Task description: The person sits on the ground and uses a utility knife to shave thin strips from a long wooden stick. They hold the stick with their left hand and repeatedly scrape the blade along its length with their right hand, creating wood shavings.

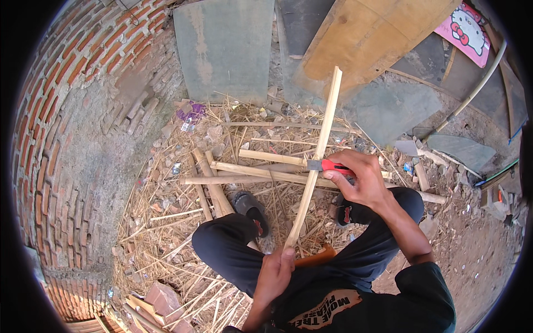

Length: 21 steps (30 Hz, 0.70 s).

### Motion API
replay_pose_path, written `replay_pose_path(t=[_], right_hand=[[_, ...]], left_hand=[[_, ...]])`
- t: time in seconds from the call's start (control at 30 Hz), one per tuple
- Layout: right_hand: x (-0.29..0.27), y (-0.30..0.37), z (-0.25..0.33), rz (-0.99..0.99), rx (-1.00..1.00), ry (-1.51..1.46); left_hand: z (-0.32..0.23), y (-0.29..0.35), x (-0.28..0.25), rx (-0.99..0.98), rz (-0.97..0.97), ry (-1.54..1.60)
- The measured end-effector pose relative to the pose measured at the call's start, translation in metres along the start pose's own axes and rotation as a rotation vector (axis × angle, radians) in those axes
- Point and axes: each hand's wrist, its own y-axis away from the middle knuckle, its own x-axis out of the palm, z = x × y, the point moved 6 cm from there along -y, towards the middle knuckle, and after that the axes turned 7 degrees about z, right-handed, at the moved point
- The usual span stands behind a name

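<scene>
Left hand: clamped on near end of a long, straight, pale-yellow bamboo strip, slanting forward between the knees. Red-handled cutter: blade across strip; right hand closed around handle. Edges: brick wall left, panels ahead, brown dirt stretching right.

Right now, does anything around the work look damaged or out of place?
Yes. The wall at left looks worn: grey plaster covers only part of its bricks. A purple scrap lies in the dry debris ahead, looking like stray rubbish. The held strip and knife show nothing odd.
</scene>
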Motion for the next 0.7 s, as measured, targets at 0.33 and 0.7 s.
replay_pose_path(t=[0.33,0.7], right_hand=[[-0.006,-0.010,-0.016,-0.026,-0.013,0.077],[-0.107,-0.065,-0.110,-0.253,0.348,0.282]], left_hand=[[0.016,0.007,0.000,-0.098,0.057,0.005],[0.042,0.049,0.001,-0.210,0.179,0.007]])
